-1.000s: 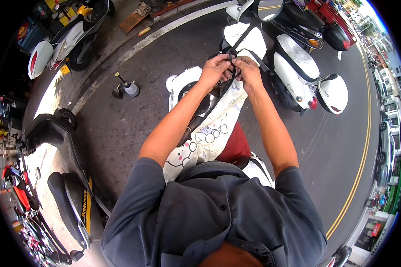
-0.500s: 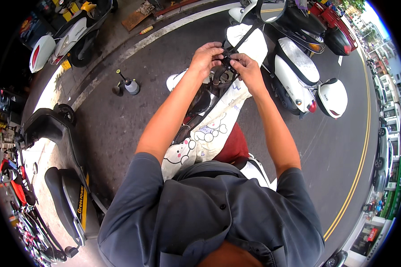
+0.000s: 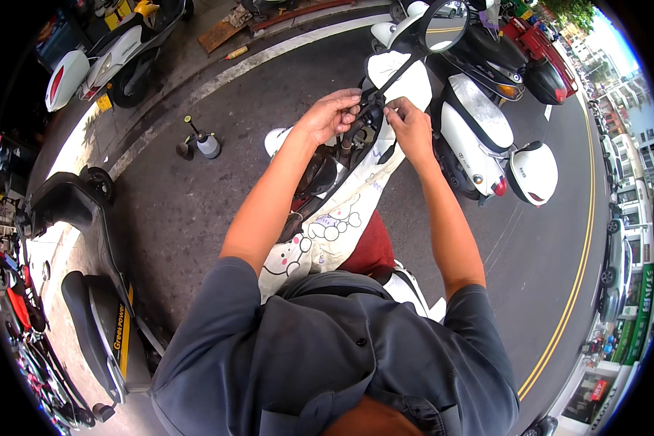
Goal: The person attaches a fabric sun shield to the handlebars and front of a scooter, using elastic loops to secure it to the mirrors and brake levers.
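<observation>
Both hands are at the bared handlebar (image 3: 372,110) of a white scooter, whose front panel (image 3: 413,78) lies beyond. My left hand (image 3: 332,116) is closed, thumb against fingertips, at the left of the dark bar parts. Whatever it pinches is too small to make out. My right hand (image 3: 412,131) is also closed, its fingertips by the black parts at the base of the mirror stem (image 3: 401,70); its grip is hidden. A black strip (image 3: 387,154) hangs beneath it. Draped over the scooter is a pale cartoon-print cloth (image 3: 334,225).
A round mirror (image 3: 445,27) tops the stem. On the road at left stands a spray bottle (image 3: 208,145). Parked scooters flank me: a white one (image 3: 461,131) at right, a black one (image 3: 98,320) at left. Red material (image 3: 369,247) shows below the cloth.
My hands have drawn a little apart; earlier their fingertips nearly met over the handlebar. The black strip now shows below my right hand. The view has shifted slightly, bringing more of the mirror in.
</observation>
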Demonstrator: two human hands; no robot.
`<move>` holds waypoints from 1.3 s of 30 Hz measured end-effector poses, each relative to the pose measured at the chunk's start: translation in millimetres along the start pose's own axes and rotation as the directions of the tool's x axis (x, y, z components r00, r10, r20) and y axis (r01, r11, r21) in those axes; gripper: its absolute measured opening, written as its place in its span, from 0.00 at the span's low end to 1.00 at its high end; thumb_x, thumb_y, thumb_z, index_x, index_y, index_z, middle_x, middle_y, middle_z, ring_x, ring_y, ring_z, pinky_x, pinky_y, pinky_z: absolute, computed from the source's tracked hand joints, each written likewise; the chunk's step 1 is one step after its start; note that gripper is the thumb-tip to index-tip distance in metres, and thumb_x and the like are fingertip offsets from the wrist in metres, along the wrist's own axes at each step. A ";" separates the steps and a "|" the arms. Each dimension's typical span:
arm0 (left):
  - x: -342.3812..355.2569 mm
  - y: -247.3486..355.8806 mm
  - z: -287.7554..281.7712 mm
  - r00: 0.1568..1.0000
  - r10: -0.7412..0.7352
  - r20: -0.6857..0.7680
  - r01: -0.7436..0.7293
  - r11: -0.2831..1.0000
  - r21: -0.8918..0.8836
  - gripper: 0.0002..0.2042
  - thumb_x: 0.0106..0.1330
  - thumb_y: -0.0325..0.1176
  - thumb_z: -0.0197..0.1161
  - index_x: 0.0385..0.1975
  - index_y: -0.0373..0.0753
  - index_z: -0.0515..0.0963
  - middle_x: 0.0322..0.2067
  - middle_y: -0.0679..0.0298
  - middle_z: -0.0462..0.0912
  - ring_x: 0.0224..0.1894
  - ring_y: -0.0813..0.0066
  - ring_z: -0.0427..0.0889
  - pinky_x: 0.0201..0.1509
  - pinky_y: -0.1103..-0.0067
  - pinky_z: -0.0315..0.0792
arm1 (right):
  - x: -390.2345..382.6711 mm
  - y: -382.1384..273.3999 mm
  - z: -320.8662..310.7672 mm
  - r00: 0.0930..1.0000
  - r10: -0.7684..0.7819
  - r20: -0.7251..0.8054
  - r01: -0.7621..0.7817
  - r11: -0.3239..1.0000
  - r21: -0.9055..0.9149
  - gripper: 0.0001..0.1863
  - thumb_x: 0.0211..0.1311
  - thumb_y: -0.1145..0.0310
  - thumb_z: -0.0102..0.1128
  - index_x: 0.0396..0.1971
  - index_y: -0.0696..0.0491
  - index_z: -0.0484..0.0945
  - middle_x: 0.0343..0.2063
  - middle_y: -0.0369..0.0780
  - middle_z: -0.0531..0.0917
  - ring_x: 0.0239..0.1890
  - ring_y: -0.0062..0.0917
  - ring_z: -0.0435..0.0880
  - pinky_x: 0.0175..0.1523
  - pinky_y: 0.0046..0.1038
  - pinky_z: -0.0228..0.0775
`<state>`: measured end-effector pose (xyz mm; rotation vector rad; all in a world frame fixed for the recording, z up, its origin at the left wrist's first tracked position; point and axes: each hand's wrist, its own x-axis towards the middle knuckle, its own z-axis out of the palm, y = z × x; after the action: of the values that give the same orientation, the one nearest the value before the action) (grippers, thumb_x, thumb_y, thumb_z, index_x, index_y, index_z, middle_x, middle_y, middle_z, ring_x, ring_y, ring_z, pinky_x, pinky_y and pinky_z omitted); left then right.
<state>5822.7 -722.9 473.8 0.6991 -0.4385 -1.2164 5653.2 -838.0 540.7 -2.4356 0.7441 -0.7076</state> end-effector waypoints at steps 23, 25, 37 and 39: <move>26.8 25.9 5.3 0.842 0.380 -0.383 -0.504 0.808 -0.306 0.15 0.71 0.28 0.56 0.56 0.42 0.67 0.33 0.61 0.81 0.35 0.72 0.79 0.34 0.77 0.72 | -16.4 14.0 -10.5 1.000 0.003 -0.018 0.000 0.984 0.180 0.10 0.62 0.69 0.62 0.37 0.61 0.78 0.17 0.37 0.75 0.21 0.18 0.69 0.30 0.25 0.65; -6.1 26.9 39.5 0.861 0.464 -0.207 -0.481 0.876 -0.041 0.21 0.70 0.30 0.59 0.61 0.39 0.64 0.36 0.61 0.83 0.37 0.74 0.81 0.37 0.78 0.74 | -24.1 -3.0 -14.4 0.999 0.045 -0.022 -0.042 0.995 0.085 0.12 0.61 0.68 0.62 0.42 0.58 0.78 0.16 0.43 0.77 0.19 0.27 0.77 0.29 0.29 0.67; -60.5 -10.6 113.9 0.564 0.640 0.521 -0.713 0.060 0.698 0.10 0.64 0.32 0.64 0.43 0.36 0.80 0.39 0.59 0.83 0.45 0.63 0.81 0.50 0.69 0.75 | -49.0 -7.9 26.9 0.961 0.185 -0.205 -0.027 0.803 0.596 0.13 0.74 0.64 0.52 0.41 0.60 0.79 0.24 0.34 0.77 0.26 0.16 0.72 0.32 0.21 0.65; -43.3 -9.3 73.4 0.871 0.473 -0.133 -0.327 0.760 0.562 0.12 0.71 0.37 0.59 0.44 0.34 0.78 0.40 0.59 0.83 0.43 0.70 0.82 0.48 0.74 0.77 | -50.0 -5.7 34.9 0.961 0.199 -0.194 -0.023 0.755 0.656 0.15 0.74 0.63 0.52 0.39 0.61 0.80 0.17 0.31 0.72 0.20 0.11 0.67 0.25 0.18 0.59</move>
<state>5755.3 -701.8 522.4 1.1570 -0.6675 -0.5649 5640.3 -792.7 501.6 -1.6661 0.5960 -1.0403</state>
